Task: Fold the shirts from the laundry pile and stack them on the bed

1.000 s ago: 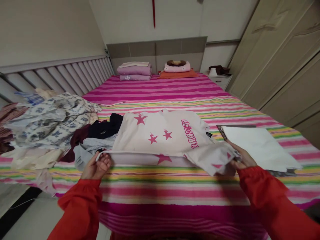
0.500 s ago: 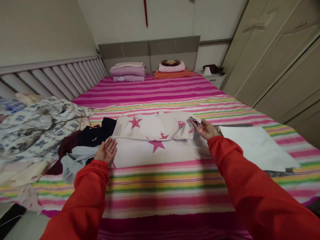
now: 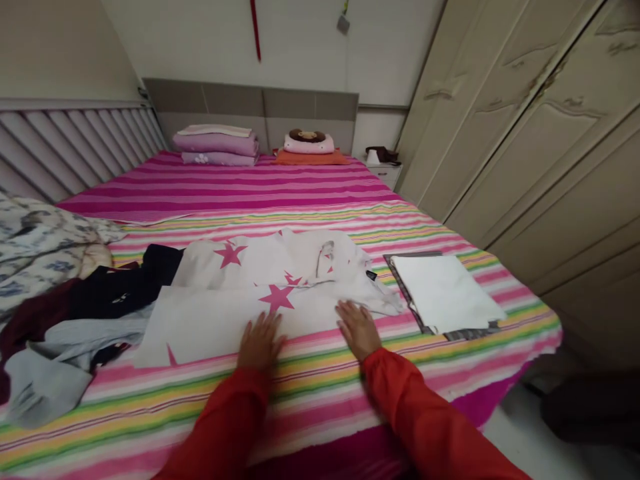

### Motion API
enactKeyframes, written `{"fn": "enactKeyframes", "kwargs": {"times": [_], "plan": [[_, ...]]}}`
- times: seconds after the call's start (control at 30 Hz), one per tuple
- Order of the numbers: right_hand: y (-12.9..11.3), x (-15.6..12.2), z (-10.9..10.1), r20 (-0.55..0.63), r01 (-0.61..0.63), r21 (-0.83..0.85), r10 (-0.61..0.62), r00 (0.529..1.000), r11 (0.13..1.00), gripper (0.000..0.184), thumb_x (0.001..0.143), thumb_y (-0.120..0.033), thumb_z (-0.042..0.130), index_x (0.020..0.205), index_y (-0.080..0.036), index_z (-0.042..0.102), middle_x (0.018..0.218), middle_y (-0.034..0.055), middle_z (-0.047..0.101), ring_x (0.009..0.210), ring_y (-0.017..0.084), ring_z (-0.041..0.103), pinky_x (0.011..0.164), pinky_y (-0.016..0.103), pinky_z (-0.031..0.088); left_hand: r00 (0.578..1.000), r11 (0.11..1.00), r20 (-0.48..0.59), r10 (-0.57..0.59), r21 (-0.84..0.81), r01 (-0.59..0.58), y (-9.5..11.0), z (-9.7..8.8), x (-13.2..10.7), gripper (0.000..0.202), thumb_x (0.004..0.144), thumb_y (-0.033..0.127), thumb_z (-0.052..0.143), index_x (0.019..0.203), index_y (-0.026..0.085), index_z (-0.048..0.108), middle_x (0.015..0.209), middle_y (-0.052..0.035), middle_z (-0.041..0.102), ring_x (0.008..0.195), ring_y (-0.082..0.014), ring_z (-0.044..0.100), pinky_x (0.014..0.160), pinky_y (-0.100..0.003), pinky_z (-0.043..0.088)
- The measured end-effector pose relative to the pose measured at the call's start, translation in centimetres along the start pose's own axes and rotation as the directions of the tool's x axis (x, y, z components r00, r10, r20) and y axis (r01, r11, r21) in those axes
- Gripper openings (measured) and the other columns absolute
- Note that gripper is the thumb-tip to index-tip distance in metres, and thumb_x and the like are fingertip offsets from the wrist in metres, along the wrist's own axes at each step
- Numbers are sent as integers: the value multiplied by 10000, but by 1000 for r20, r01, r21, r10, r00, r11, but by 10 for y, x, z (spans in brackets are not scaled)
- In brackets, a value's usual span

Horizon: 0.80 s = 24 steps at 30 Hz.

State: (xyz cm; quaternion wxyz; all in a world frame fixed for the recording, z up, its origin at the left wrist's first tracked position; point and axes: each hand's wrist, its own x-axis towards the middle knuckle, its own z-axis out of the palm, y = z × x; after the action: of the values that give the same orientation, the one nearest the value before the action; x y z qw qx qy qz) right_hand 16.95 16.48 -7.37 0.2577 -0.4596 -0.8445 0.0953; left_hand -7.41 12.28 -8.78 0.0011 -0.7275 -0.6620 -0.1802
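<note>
A white garment with pink stars [image 3: 210, 317] lies on the striped bed, its near part folded over toward the middle. My left hand [image 3: 261, 340] rests palm down at the garment's near edge, below a large star, fingers spread. Further right, my right hand [image 3: 357, 328] lies flat on the same near edge, fingers stretched out. Neither hand grips the cloth. A small dark label [image 3: 371, 275] shows near the garment's right end, where the fabric is rumpled.
Left of the garment are a dark top [image 3: 120, 287], grey clothing [image 3: 45, 387] and floral fabric [image 3: 35, 247]. A folded white cloth [image 3: 445, 290] lies to the right. Folded purple bedding [image 3: 217, 143] and an orange folded piece [image 3: 313, 157] sit by the headboard [image 3: 225, 100]. Wardrobes [image 3: 500, 133] stand right.
My right hand has let go of the garment's right corner and lies flat. My left hand has moved right along the near edge. The view has turned to the right.
</note>
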Motion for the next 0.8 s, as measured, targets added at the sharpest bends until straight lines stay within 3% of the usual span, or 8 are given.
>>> {"fn": "enactKeyframes", "kwargs": {"times": [0.13,0.23,0.3,0.43,0.5,0.67,0.8], "plan": [[68,-4,-55,-90,-262,-55,257,962,963,348,896,-262,412,1091,-174,687,1254,114,642,1203,231,542,1022,395,394,1000,994,-6,-18,111,19,-42,-11,-6,482,906,363,383,1347,229,524,1443,-58,475,1348,-273,408,1087,-492,323],[90,-2,-88,-156,-469,-56,456,876,881,375,901,-319,385,1021,-132,687,1165,159,667,1135,251,561,996,378,391,999,993,-30,-16,114,20,-49,-14,-9,479,917,357,356,1349,235,522,1442,-48,480,1352,-254,403,1090,-463,319],[96,5,-98,-169,-555,-57,540,824,830,417,915,-374,354,947,-127,688,1043,181,692,1041,266,592,912,375,423,999,993,-43,-19,111,24,-47,-13,-10,481,917,362,357,1354,241,517,1438,-49,487,1350,-246,406,1092,-449,317],[108,29,-99,-20,-679,-21,679,734,734,407,813,-506,532,567,-193,615,618,104,657,700,220,628,640,294,435,997,994,-70,-13,107,21,-46,-9,-11,477,919,363,356,1355,255,515,1432,-43,496,1348,-239,410,1095,-440,310],[112,41,-95,67,-712,14,710,701,702,380,707,-495,657,478,-208,557,506,58,600,594,192,604,566,269,412,996,994,-85,-10,106,19,-47,-9,-11,475,920,369,358,1355,257,515,1431,-41,498,1349,-240,408,1094,-441,309],[114,49,-86,145,-721,148,706,693,677,134,582,-259,720,576,-195,602,578,-5,637,619,143,608,575,205,436,998,995,-69,-12,100,18,-47,-10,-12,472,921,381,365,1351,261,517,1427,-38,502,1342,-239,418,1093,-434,311],[112,45,-85,111,-731,177,725,680,659,174,621,-304,702,710,-165,647,668,13,659,641,138,596,591,216,444,997,996,-73,-9,93,15,-48,-10,-12,476,922,395,367,1355,267,515,1427,-39,502,1344,-238,415,1099,-432,306]]}}
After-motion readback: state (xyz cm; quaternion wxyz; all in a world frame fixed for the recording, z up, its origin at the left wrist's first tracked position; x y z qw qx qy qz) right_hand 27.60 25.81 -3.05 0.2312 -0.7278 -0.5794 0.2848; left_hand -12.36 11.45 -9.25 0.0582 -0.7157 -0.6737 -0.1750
